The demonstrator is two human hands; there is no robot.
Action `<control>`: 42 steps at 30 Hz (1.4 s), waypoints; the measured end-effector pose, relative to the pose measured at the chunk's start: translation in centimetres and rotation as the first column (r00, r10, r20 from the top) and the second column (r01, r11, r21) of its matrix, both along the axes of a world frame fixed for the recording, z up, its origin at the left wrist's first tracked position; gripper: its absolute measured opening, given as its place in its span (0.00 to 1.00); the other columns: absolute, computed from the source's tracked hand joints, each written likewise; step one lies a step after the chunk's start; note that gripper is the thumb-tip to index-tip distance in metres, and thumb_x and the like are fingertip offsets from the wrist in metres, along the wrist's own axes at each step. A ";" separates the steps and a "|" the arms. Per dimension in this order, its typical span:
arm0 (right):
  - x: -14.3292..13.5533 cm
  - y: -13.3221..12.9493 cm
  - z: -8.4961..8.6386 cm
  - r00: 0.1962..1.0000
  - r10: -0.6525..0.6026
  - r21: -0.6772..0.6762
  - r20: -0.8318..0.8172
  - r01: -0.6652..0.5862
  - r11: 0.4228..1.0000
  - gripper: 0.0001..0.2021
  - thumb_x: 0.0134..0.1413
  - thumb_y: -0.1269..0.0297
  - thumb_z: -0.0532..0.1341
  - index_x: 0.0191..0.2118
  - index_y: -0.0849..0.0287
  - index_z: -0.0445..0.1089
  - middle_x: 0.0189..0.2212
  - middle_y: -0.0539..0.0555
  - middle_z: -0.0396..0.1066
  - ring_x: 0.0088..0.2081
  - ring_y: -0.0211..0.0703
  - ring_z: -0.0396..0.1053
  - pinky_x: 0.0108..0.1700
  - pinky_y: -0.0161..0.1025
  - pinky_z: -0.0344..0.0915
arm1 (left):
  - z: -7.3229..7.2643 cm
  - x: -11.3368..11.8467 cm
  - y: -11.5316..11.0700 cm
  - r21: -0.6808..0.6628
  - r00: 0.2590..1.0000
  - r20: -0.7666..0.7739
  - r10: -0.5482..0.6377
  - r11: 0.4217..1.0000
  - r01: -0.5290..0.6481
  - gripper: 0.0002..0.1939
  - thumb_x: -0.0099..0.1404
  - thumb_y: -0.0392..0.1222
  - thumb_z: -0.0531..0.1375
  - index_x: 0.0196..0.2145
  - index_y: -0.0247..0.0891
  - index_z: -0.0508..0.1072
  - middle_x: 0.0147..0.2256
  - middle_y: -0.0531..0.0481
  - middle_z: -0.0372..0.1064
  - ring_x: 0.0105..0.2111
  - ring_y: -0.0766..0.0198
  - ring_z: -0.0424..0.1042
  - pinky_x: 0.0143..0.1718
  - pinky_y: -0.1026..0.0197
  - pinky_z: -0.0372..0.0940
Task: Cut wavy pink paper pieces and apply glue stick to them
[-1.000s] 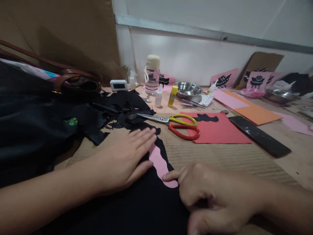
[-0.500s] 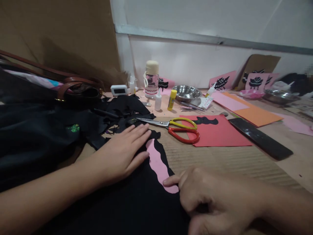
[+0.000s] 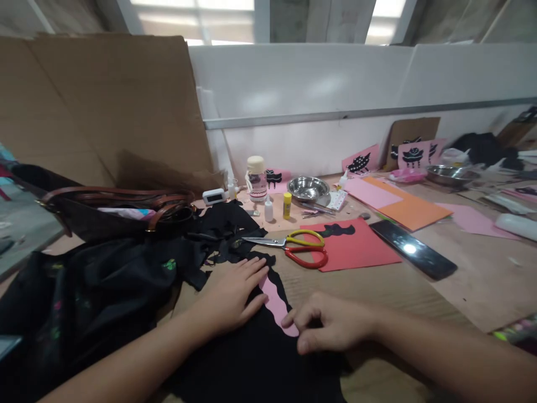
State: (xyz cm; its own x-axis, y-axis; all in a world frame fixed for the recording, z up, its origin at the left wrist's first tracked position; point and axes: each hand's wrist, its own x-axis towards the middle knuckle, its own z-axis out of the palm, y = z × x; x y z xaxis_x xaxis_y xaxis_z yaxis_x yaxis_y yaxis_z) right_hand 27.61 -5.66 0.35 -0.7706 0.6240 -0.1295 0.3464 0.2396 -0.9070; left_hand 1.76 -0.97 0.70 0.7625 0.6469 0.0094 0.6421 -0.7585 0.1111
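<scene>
near to far before you

at the lower centre of the frame, the paper strip [image 3: 276, 308] lies on the cloth [image 3: 239, 364], your left hand [image 3: 229, 291] at its upper end, your right hand [image 3: 325, 323] at its lower. behind, mid-frame, the scissors [image 3: 286, 244] overlap a paper sheet [image 3: 363, 253], with the phone [image 3: 432, 258] to its right. at the left, your bag [image 3: 90, 223] sits behind heaped fabric [image 3: 113, 280]. farther back, the bottle [image 3: 257, 187] stands left of the bowl [image 3: 308, 190], the glue stick [image 3: 287, 207] before them.

Both forearms [image 3: 428, 338] are bare, down to slender, uncovered fingers [image 3: 254, 270]
</scene>
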 end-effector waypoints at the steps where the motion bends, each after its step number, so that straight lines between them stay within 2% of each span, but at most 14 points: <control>1: 0.0 0.0 0.1 0.999 -0.040 -0.022 -0.006 0.040 0.999 0.25 0.56 0.44 0.67 0.21 0.57 0.63 0.18 0.45 0.59 0.28 0.41 0.68 0.32 0.34 0.63 | 0.0 0.0 0.0 0.003 1.000 0.002 0.010 1.000 -0.010 0.29 0.75 0.48 0.56 0.68 0.34 0.66 0.70 0.38 0.58 0.70 0.46 0.60 0.69 0.41 0.59; 6: -0.1 0.2 1.2 0.976 -0.218 -0.020 0.009 0.218 0.976 0.15 0.61 0.55 0.62 0.26 0.58 0.68 0.19 0.46 0.65 0.21 0.36 0.62 0.23 0.32 0.57 | 0.7 -0.1 -0.8 0.036 0.983 0.016 0.184 0.982 -0.185 0.29 0.76 0.50 0.56 0.67 0.31 0.66 0.69 0.32 0.62 0.67 0.44 0.64 0.67 0.42 0.61; 9: 0.0 0.7 1.7 0.949 -0.315 0.049 0.024 0.313 0.948 0.14 0.63 0.59 0.60 0.27 0.59 0.69 0.21 0.48 0.68 0.24 0.38 0.66 0.25 0.32 0.59 | 1.5 -1.0 -1.3 0.036 0.950 -0.016 0.312 0.949 -0.312 0.35 0.72 0.54 0.61 0.66 0.25 0.66 0.63 0.22 0.67 0.62 0.33 0.69 0.61 0.35 0.65; 11: 0.2 1.2 1.8 0.935 -0.353 0.106 0.026 0.349 0.931 0.13 0.64 0.60 0.60 0.29 0.59 0.71 0.25 0.50 0.71 0.28 0.40 0.70 0.29 0.34 0.62 | 2.0 -1.9 -1.1 0.019 0.920 -0.058 0.387 0.922 -0.386 0.36 0.65 0.54 0.68 0.60 0.22 0.71 0.54 0.17 0.73 0.53 0.26 0.75 0.52 0.31 0.70; 13: 0.4 1.5 1.8 0.927 -0.373 0.150 0.029 0.365 0.919 0.12 0.65 0.60 0.59 0.31 0.59 0.72 0.27 0.52 0.74 0.30 0.42 0.72 0.33 0.35 0.65 | 2.2 -2.8 -0.6 -0.024 0.907 -0.093 0.412 0.909 -0.415 0.27 0.61 0.50 0.71 0.50 0.25 0.77 0.47 0.21 0.77 0.47 0.27 0.78 0.46 0.35 0.72; 15: 0.5 1.7 1.9 0.922 -0.387 0.192 0.030 0.375 0.907 0.12 0.66 0.60 0.59 0.33 0.59 0.74 0.29 0.52 0.75 0.32 0.43 0.73 0.34 0.36 0.66 | 2.2 -3.4 0.2 -0.088 0.916 -0.096 0.389 0.913 -0.398 0.20 0.61 0.45 0.71 0.46 0.31 0.78 0.46 0.28 0.78 0.48 0.34 0.79 0.48 0.43 0.72; 18: 0.3 2.1 2.4 0.917 -0.397 0.261 0.024 0.378 0.889 0.12 0.67 0.60 0.59 0.33 0.58 0.74 0.28 0.51 0.73 0.32 0.44 0.72 0.34 0.36 0.65 | 1.8 -3.4 1.2 -0.177 0.940 -0.055 0.336 0.923 -0.341 0.17 0.61 0.38 0.69 0.48 0.39 0.76 0.48 0.39 0.80 0.49 0.46 0.79 0.49 0.53 0.71; 21: -0.5 2.8 3.9 0.923 -0.384 0.318 0.001 0.364 0.876 0.13 0.67 0.60 0.59 0.32 0.58 0.74 0.28 0.52 0.74 0.32 0.45 0.73 0.34 0.37 0.66 | 1.7 -2.8 1.4 -0.216 0.963 -0.001 0.269 0.940 -0.263 0.09 0.63 0.32 0.64 0.41 0.41 0.77 0.44 0.45 0.80 0.45 0.52 0.79 0.45 0.57 0.70; 25: -2.3 4.6 6.4 0.945 -0.327 0.403 -0.030 0.311 0.861 0.10 0.66 0.62 0.60 0.47 0.57 0.77 0.45 0.57 0.80 0.46 0.49 0.76 0.48 0.42 0.69 | 2.5 -2.2 0.8 -0.191 0.980 0.111 0.166 0.971 -0.142 0.20 0.62 0.22 0.54 0.44 0.40 0.78 0.44 0.45 0.80 0.45 0.54 0.78 0.46 0.57 0.69; 27: -3.5 5.5 7.3 0.969 -0.247 0.426 0.000 0.223 0.877 0.17 0.64 0.61 0.64 0.57 0.57 0.74 0.58 0.59 0.76 0.58 0.51 0.71 0.59 0.44 0.64 | 3.6 -2.2 0.2 -0.177 0.983 0.163 0.082 0.983 -0.053 0.24 0.62 0.21 0.53 0.46 0.42 0.78 0.45 0.47 0.80 0.46 0.55 0.77 0.49 0.57 0.68; 29: -4.7 6.4 7.9 0.985 -0.158 0.419 0.063 0.118 0.900 0.25 0.61 0.56 0.68 0.61 0.57 0.72 0.63 0.59 0.72 0.63 0.54 0.67 0.62 0.45 0.61 | 4.9 -2.2 -0.3 -0.164 0.980 0.199 0.003 0.986 0.030 0.22 0.63 0.21 0.54 0.44 0.42 0.79 0.44 0.47 0.80 0.47 0.55 0.77 0.51 0.56 0.66; 32: -6.4 7.4 8.4 0.984 -0.042 0.361 0.172 -0.024 0.932 0.21 0.57 0.48 0.70 0.49 0.57 0.79 0.46 0.56 0.81 0.47 0.53 0.76 0.47 0.41 0.68 | 6.8 -2.6 -0.6 -0.136 0.969 0.244 -0.044 0.988 0.079 0.19 0.67 0.24 0.51 0.37 0.41 0.78 0.40 0.48 0.80 0.42 0.57 0.76 0.50 0.55 0.65; 35: -7.4 8.0 8.9 0.976 0.009 0.313 0.218 -0.079 0.947 0.17 0.61 0.48 0.66 0.36 0.58 0.77 0.29 0.49 0.75 0.32 0.44 0.72 0.32 0.37 0.61 | 7.7 -3.2 -0.4 -0.114 0.955 0.295 -0.017 0.992 0.053 0.18 0.68 0.26 0.50 0.35 0.41 0.77 0.36 0.48 0.78 0.40 0.56 0.74 0.48 0.55 0.65; 42: -7.3 8.0 9.5 0.975 -0.025 0.254 0.221 -0.033 0.967 0.17 0.61 0.48 0.63 0.35 0.59 0.75 0.27 0.48 0.70 0.29 0.41 0.65 0.30 0.37 0.56 | 7.6 -3.5 0.1 -0.153 0.832 0.496 0.249 0.968 -0.198 0.12 0.66 0.33 0.52 0.41 0.41 0.73 0.39 0.48 0.77 0.39 0.56 0.75 0.45 0.56 0.69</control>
